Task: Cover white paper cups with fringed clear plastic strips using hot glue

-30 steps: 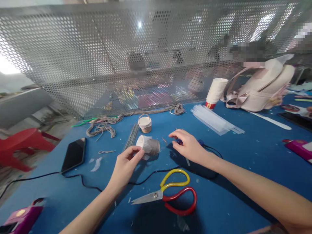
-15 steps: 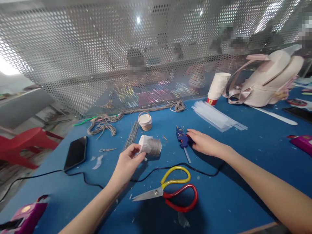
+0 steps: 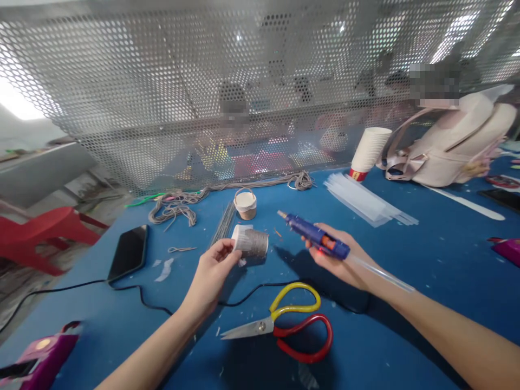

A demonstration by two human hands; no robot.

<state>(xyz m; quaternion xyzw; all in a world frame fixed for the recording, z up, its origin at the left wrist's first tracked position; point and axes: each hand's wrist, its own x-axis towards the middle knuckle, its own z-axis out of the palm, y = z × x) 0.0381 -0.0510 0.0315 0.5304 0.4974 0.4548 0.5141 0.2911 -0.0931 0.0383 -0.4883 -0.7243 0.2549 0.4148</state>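
Observation:
My left hand (image 3: 217, 271) pinches the white rim of a paper cup (image 3: 257, 243) that lies on its side, its body wound with grey cord. In my right hand (image 3: 339, 257) is a blue hot glue gun (image 3: 312, 233), raised off the table with its nozzle towards the cup. A clear glue stick (image 3: 382, 273) sticks out of its back, and a small red light glows on it. Just behind the cord-wound cup stands a small handled basket (image 3: 246, 205). Scissors (image 3: 266, 326) with one yellow and one red handle lie in front of the hands.
Grey wires (image 3: 223, 225) and cord (image 3: 174, 210) lie towards the back left, near a phone (image 3: 129, 252). A black cable (image 3: 260, 287) crosses the blue table. Clear glue sticks (image 3: 365, 200), stacked paper cups (image 3: 370, 151) and a backpack (image 3: 447, 146) stand or lie at the back right, before a perforated screen.
My right hand has picked up the glue gun from the table and turned its nozzle to the left. My left hand keeps its hold on the cup.

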